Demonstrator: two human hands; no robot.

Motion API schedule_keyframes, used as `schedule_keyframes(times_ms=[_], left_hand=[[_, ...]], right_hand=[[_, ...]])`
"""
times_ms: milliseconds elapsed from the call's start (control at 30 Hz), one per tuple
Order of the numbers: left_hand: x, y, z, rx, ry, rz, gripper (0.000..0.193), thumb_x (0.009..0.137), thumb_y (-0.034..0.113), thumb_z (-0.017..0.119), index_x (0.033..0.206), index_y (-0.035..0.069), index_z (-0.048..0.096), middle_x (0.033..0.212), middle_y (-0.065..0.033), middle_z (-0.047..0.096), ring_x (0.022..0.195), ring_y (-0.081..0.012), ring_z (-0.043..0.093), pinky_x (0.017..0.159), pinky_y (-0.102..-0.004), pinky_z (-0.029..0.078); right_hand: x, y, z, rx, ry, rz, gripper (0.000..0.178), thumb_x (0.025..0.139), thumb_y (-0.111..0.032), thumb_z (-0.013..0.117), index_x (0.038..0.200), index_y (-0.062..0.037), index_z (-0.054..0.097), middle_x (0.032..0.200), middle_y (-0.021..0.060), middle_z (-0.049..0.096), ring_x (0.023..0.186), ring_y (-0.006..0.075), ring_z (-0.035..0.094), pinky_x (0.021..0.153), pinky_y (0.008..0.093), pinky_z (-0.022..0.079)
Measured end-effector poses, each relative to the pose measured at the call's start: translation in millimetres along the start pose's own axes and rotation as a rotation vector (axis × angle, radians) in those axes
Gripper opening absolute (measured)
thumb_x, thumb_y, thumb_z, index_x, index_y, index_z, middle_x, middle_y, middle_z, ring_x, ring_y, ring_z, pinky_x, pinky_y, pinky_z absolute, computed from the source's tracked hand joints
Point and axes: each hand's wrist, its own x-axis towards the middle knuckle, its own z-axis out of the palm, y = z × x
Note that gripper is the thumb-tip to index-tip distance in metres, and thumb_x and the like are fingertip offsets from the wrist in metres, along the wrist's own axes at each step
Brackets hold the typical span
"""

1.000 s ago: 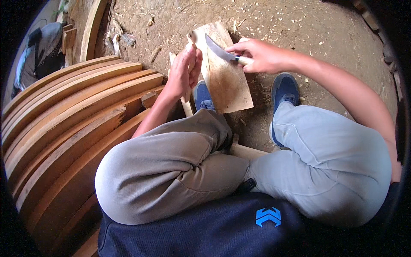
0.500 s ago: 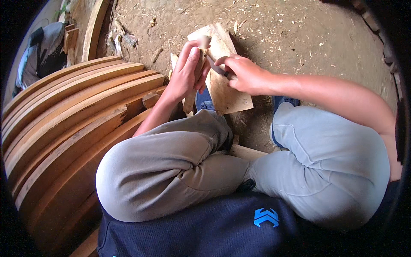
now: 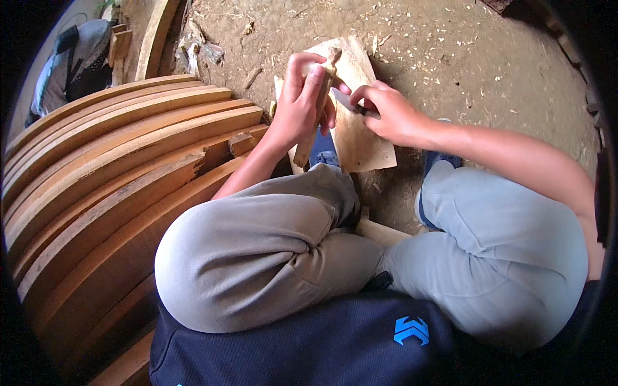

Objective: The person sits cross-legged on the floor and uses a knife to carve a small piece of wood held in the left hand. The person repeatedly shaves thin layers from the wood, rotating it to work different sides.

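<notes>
My left hand (image 3: 299, 106) is closed around a slim wooden stick (image 3: 324, 90), which stands tilted with its upper end above the fingers. Part of the stick is hidden behind the fingers. In my right hand (image 3: 391, 118) is a small knife (image 3: 343, 100), its blade pointing left toward the stick and its dark handle mostly covered by the fingers. The blade appears just apart from the stick. Beneath both hands lies a pale flat board (image 3: 370, 147), resting on the ground between my feet.
Long curved-looking timber planks (image 3: 129, 138) are stacked at my left. Wood chips and shavings (image 3: 418, 58) are scattered over the earth floor (image 3: 489, 96). Dark and grey cloth (image 3: 84, 58) lies at the far left. My knees (image 3: 212, 264) flank the near side.
The whole view has shifted slightly, so everything sits further right. The stick's upper end has tilted right and now shows a dark tip. Both hands keep their grips.
</notes>
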Motion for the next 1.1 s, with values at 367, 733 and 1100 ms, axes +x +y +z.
schedule_keyframes(times_ms=[367, 733, 1100], left_hand=[[3, -2, 3, -0.056, -0.018, 0.018, 0.021, 0.111, 0.032, 0.031, 0.124, 0.015, 0.030, 0.089, -0.0180, 0.066, 0.036, -0.0145, 0.047, 0.029, -0.0248, 0.032], [0, -4, 6, -0.140, -0.142, -0.060, 0.030, 0.109, 0.033, 0.038, 0.128, 0.010, 0.034, 0.096, -0.0184, 0.066, 0.047, -0.0144, 0.055, 0.038, -0.0251, 0.042], [-1, 6, 2, -0.078, -0.251, -0.152, 0.043, 0.108, 0.034, 0.039, 0.138, 0.003, 0.039, 0.097, -0.0129, 0.063, 0.053, -0.0160, 0.058, 0.050, -0.0272, 0.050]], right_hand=[[41, -45, -71, 0.289, 0.126, -0.121, 0.037, 0.096, -0.011, 0.053, 0.132, -0.0072, 0.059, 0.111, 0.0086, 0.059, 0.089, 0.0183, 0.058, 0.082, 0.0340, 0.051], [48, -33, -94, -0.119, -0.117, -0.453, 0.028, 0.090, -0.006, 0.064, 0.118, -0.0027, 0.066, 0.107, 0.0150, 0.070, 0.095, 0.0278, 0.068, 0.084, 0.0379, 0.054], [54, -17, -106, 0.044, 0.139, -0.273, 0.036, 0.094, -0.006, 0.058, 0.130, -0.0075, 0.063, 0.101, 0.0097, 0.073, 0.087, 0.0148, 0.067, 0.078, 0.0310, 0.053]])
